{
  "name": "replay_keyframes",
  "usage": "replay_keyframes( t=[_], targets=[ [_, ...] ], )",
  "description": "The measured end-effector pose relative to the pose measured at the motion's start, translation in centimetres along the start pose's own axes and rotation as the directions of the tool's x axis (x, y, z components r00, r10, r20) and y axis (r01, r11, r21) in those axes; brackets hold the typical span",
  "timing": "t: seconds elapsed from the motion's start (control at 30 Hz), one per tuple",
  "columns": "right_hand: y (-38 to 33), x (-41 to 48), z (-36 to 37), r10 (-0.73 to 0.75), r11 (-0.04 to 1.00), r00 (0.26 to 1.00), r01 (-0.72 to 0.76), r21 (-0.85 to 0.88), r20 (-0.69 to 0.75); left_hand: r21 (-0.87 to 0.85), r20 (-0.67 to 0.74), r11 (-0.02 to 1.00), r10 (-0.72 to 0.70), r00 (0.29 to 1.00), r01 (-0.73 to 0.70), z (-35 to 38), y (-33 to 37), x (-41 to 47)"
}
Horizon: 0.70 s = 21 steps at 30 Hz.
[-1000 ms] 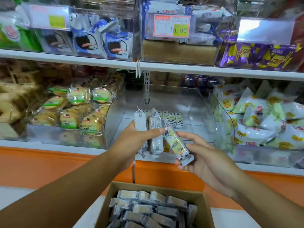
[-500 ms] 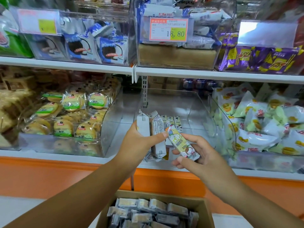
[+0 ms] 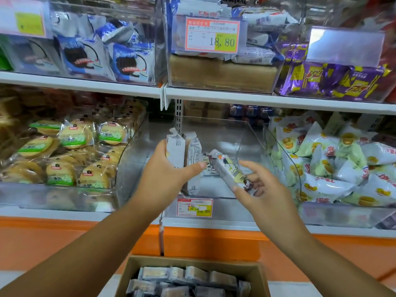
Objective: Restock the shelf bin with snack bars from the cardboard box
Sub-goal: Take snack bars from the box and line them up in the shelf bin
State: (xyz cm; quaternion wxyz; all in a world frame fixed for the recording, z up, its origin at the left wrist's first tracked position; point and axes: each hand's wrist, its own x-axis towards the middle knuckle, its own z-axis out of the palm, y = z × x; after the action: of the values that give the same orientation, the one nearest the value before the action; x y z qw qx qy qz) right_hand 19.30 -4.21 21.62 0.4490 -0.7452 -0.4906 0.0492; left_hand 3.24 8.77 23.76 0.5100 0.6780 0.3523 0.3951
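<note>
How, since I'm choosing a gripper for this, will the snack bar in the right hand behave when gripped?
Probably stiff: the snack bar juts straight from the right hand, held near one end. Likely light: a few fingers carry it. Its glossy wrapper may slip.

SHELVING: white upper shelf (image 3: 278, 101) and lower shelf (image 3: 64, 213), slotted upright (image 3: 179, 108) behind | BASE: orange panel (image 3: 53, 236) under the lower shelf | FLOOR: pale floor (image 3: 282, 289) (only a strip shows) | NEIGHBOURS: round cakes (image 3: 70, 138) left, yellow-white packets (image 3: 321, 168) right, purple packets (image 3: 334, 80) above | LIGHT: even, glare on clear plastic
</note>
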Motion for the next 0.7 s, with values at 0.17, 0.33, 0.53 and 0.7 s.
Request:
replay_keyframes(
  t=[0.17,0.33,0.53,0.7],
  targets=[
    [1.3,4.1,1.1,0.015,0.980,0.998,-0.027,-0.197,-0.059,0.279,-0.145,0.958,0.105,0.984,-0.062,-3.4,0.6,1.2],
    [3.0,8.9,3.6,0.159,0.935,0.985,-0.170,-0.310,-0.059,0.433,-0.197,0.901,0.082,0.977,0.012,-4.2,-0.4,1.2],
    [5.0,11.8,5.5,0.255,0.848,0.967,-0.228,-0.479,-0.009,0.373,-0.186,0.926,0.008,0.982,0.064,-4.4,-1.3,1.8],
    [5.9,13.2,6.2,0.311,0.745,0.950,-0.249,-0.619,-0.009,0.302,-0.192,0.948,-0.040,0.981,0.097,-4.3,-1.7,2.2]
  ],
)
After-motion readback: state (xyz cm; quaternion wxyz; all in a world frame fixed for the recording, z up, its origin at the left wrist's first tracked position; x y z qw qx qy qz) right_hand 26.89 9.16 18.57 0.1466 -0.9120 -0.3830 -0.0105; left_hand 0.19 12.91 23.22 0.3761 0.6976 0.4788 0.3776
